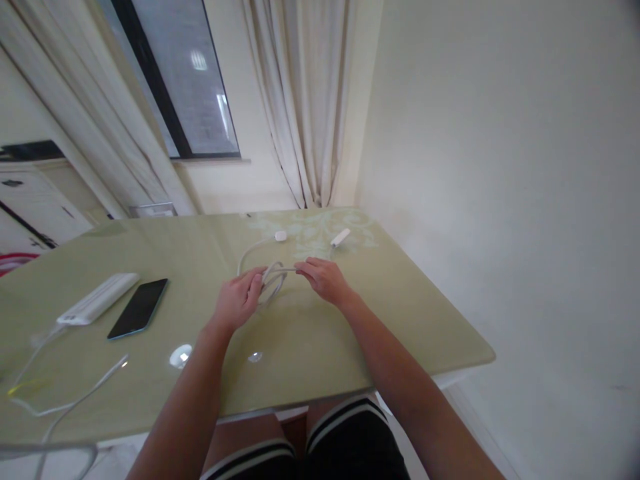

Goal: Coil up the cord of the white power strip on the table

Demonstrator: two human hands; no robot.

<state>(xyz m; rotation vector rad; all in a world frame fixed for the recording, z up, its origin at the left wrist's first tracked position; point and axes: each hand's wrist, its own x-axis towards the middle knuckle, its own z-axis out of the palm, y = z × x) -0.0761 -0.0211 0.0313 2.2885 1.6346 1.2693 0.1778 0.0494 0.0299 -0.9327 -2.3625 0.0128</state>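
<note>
Above the middle of a pale green, glossy counter (310, 353), a person's two bare hands hold a white cable (287, 269) gathered into a few loose loops. The left hand (237, 301) has its fingers closed around one side of the loops, thumb uppermost. The right hand (326, 279) pinches the cable between its fingers just beside the coil, and a short straight stretch runs from one hand to the other. From the left hand a length of the cable curves away over the counter to a small white plug (281, 236), which lies beyond the loops. Farther right, past the right hand, a white oblong connector (341, 237) lies at a slant, a thin lead reaching from it toward that hand. Well apart to the left, a long white block (99, 299) rests beside a dark-screened smartphone (139, 309), near but with a gap between them. A second white cable (64, 408) extends from the block's near end toward the near edge of the counter, and one slim tip points toward the left forearm. A beige curtain (305, 100) hangs behind the far edge, next to a dark-framed window (200, 80).
</note>
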